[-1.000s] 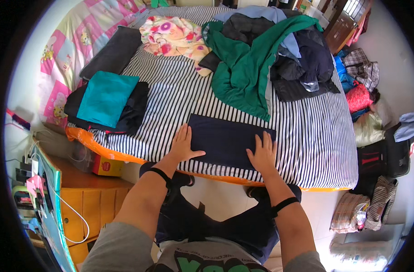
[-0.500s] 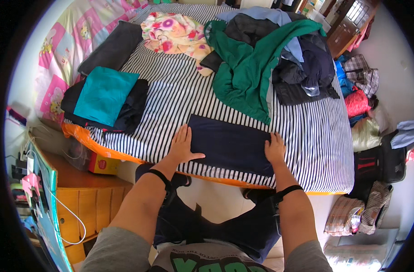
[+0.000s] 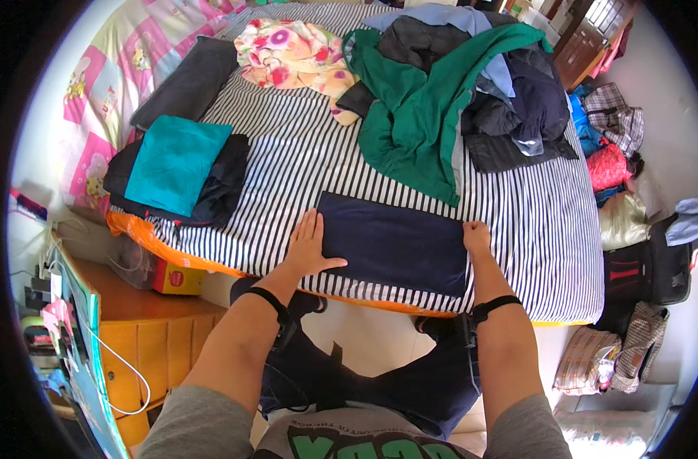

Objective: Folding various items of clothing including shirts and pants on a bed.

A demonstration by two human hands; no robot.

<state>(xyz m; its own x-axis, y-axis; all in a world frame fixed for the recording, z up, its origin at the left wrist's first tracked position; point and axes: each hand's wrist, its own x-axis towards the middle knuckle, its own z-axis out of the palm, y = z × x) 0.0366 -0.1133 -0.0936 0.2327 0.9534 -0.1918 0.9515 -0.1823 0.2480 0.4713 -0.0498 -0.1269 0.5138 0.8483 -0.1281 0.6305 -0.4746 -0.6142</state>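
Note:
A dark navy garment (image 3: 395, 243), folded into a flat rectangle, lies along the near edge of the striped bed. Its folds hide what kind of garment it is. My left hand (image 3: 307, 246) rests flat on its left end, fingers straight and thumb spread along the cloth. At the opposite end, my right hand (image 3: 477, 237) is closed, its curled fingers pinching the garment's right edge near the far corner.
Left on the bed, a teal folded cloth (image 3: 177, 164) tops a dark stack; a grey folded garment (image 3: 185, 84) lies behind. A green garment (image 3: 414, 115) and dark clothes (image 3: 525, 107) heap at the far right. A wooden cabinet (image 3: 158, 344) stands lower left.
My right hand has gone from lying spread on the garment's right end to closed at its edge, slightly farther right. That end now looks straighter. The left hand stays put.

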